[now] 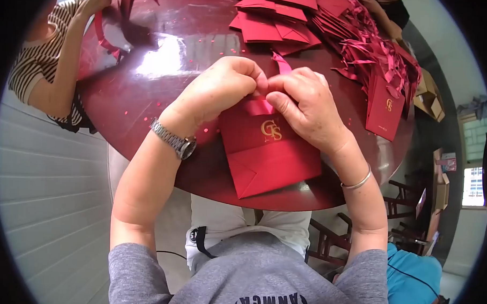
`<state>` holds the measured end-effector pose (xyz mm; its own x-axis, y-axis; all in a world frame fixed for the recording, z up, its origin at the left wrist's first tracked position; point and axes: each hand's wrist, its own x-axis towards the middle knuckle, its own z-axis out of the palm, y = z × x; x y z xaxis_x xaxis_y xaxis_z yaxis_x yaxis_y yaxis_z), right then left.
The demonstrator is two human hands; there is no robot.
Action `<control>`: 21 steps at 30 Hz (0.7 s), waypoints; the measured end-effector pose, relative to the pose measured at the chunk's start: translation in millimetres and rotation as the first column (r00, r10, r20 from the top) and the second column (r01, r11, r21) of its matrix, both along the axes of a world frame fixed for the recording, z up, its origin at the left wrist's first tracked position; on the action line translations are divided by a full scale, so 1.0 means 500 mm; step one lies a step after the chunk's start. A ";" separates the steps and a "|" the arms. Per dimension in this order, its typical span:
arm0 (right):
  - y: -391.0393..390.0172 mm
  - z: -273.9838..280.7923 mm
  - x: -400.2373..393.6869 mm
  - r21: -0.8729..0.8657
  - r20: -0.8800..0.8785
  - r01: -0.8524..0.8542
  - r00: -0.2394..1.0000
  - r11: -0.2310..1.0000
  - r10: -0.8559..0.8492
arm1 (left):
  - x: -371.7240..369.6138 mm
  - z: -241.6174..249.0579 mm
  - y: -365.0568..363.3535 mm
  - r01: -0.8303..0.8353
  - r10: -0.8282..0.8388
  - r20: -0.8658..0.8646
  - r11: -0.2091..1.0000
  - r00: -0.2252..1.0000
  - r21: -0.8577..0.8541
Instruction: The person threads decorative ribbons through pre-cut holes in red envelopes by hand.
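A red paper gift bag (278, 164) with gold lettering lies flat near the table edge in front of me, its opening turned away. My left hand (219, 89), with a watch on the wrist, is closed in a pinch at the bag's top. Opposite it, my right hand (308, 103) pinches too, with a bangle on that wrist. Between the fingertips of both hands runs a red satin ribbon (259, 107) across the bag's top. A loose ribbon tail (280, 63) sticks out beyond my fingers. The fingers partly hide where the ribbon is gripped.
Flat red bags (274, 27) are stacked at the table's far side. A heap of bags with ribbons (385, 98) fills the right. One person (64, 60) handles ribbon at left; another's arm (381, 18) shows upper right. Red specks dot the glossy table (204, 49).
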<state>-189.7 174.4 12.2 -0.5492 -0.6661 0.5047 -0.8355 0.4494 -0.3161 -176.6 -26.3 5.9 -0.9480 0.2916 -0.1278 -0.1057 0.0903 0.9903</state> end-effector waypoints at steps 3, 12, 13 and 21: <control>0.008 0.003 0.014 0.091 0.017 0.000 1.000 0.996 -0.002 | -0.004 0.001 -0.003 -0.005 0.005 0.009 0.999 1.000 -0.046; 0.058 -0.002 0.012 -0.137 0.143 -0.021 0.989 0.990 0.041 | -0.010 0.012 -0.041 0.268 -0.344 -0.227 0.913 0.911 -0.308; 0.058 -0.001 0.015 -0.143 0.200 -0.019 0.979 0.989 0.048 | -0.009 0.013 -0.042 0.274 -0.351 -0.236 0.912 0.906 -0.305; 0.016 0.006 0.035 0.139 0.052 -0.034 0.998 0.990 0.027 | -0.009 0.004 -0.025 0.175 -0.215 -0.222 0.966 0.951 -0.188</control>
